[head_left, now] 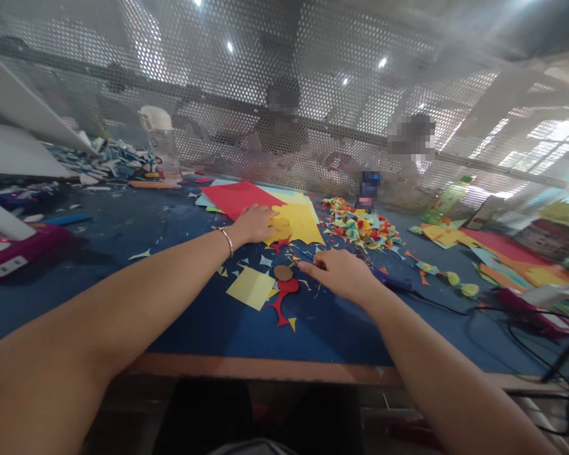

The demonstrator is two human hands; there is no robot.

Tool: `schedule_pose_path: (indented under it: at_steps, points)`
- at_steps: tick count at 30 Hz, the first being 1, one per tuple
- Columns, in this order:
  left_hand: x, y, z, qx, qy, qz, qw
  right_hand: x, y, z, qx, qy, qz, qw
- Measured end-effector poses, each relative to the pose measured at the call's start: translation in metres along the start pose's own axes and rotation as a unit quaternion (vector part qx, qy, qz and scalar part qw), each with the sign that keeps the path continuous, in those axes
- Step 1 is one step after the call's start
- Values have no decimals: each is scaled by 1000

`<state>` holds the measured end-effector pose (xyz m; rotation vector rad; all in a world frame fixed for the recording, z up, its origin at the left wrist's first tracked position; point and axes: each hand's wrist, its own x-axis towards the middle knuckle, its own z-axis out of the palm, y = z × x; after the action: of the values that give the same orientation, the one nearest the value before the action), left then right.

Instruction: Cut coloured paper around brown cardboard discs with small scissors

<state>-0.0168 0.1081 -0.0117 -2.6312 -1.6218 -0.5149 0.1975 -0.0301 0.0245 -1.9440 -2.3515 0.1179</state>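
Note:
My left hand point(256, 222) lies over the yellow sheet point(303, 222), fingers stretched out across its left part. That sheet has a scalloped, cut-out edge and overlaps a red sheet point(241, 194). My right hand point(339, 273) is closed, with its fingers curled and the thumb side towards a brown disc point(283, 272). What it holds, if anything, is hidden. Touching the disc's near side is a red round piece point(288, 286), and a curved red offcut point(279, 311) lies below it. Left of them is a pale yellow square point(251, 287). Small scraps surround both hands.
A heap of colourful cut pieces point(363, 226) lies beyond my right hand. A dark corded tool point(396, 282) rests by my right wrist, its cable running right. A bottle point(164, 148) stands back left before a perforated screen point(227, 126). Purple devices point(23, 249) flank the table.

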Motion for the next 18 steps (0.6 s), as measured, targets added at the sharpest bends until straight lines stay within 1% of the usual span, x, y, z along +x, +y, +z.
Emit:
schedule_pose_path:
  at_steps: [4, 11, 14, 18]
  points:
    - [2, 5, -1, 4, -12, -6, 1000, 0, -2, 1, -15, -4, 7, 1000]
    - [-1, 15, 0, -14, 1, -24, 1000, -2, -4, 1, -35, -7, 13, 999]
    - [0, 15, 1, -13, 0, -28, 1000, -2, -5, 1, -41, -6, 14, 999]
    - [2, 12, 3, 1, -19, -28, 999, -2, -5, 0, -49, -8, 7, 999]
